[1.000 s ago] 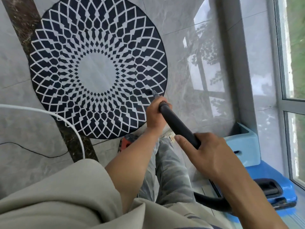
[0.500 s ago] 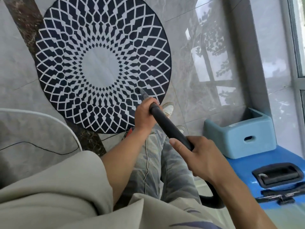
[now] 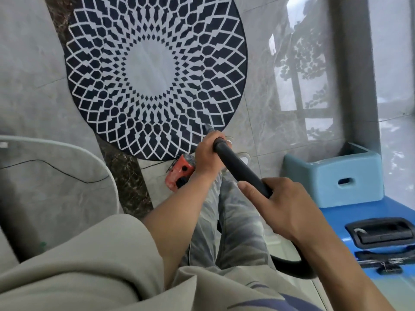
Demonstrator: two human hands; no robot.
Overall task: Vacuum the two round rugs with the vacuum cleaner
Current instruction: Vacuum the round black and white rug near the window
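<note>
A round dark-blue rug (image 3: 155,72) with a white diamond pattern and pale centre lies on the grey tiled floor ahead of me. The black vacuum hose (image 3: 240,168) runs from lower right up to the rug's near right edge. My left hand (image 3: 207,154) grips the hose's front end, and the grey nozzle tip (image 3: 209,127) pokes out onto the rug's edge. My right hand (image 3: 285,207) holds the hose farther back, with the forefinger stretched along it. Only one rug is in view.
The blue vacuum body (image 3: 377,239) with a black handle stands at right, a light-blue stool (image 3: 334,176) beside it. An orange device (image 3: 179,171) with a thin black cable (image 3: 56,169) lies near the rug. A white curved edge (image 3: 98,158) sits at left. My legs stand below the hose.
The view has shifted, so the rug sits more to the right and higher. The nozzle tip has drawn back from inside the pattern to the rug's near right edge. Both hands keep their grip.
</note>
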